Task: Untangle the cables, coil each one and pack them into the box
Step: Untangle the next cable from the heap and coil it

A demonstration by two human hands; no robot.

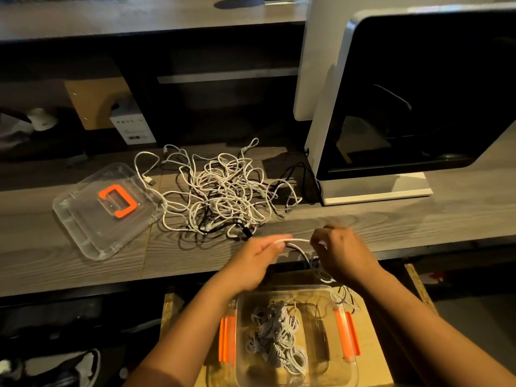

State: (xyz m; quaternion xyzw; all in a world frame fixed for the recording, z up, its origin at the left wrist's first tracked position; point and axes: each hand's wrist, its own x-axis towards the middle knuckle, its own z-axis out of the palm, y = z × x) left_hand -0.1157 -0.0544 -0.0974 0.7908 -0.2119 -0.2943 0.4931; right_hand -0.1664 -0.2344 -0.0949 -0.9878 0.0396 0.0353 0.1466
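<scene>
A tangle of white and black cables [223, 191] lies on the grey wooden desk. In front of it, my left hand [255, 261] and my right hand [339, 254] each pinch one white cable [296, 241], stretched taut between them; its slack hangs down in loops under my right hand. Below my hands a clear plastic box [349, 370] with orange latches sits on a lower wooden surface. Several coiled white cables [275, 339] lie inside it. The box's clear lid [83, 227] with an orange handle lies flat on the desk at left.
A large white machine with a dark window [418, 101] stands at the right of the desk [405, 219], a black cable running from it. A cardboard box [95, 101] and a small white box [134, 127] sit on the back shelf. Shoes [55, 370] lie on the floor at lower left.
</scene>
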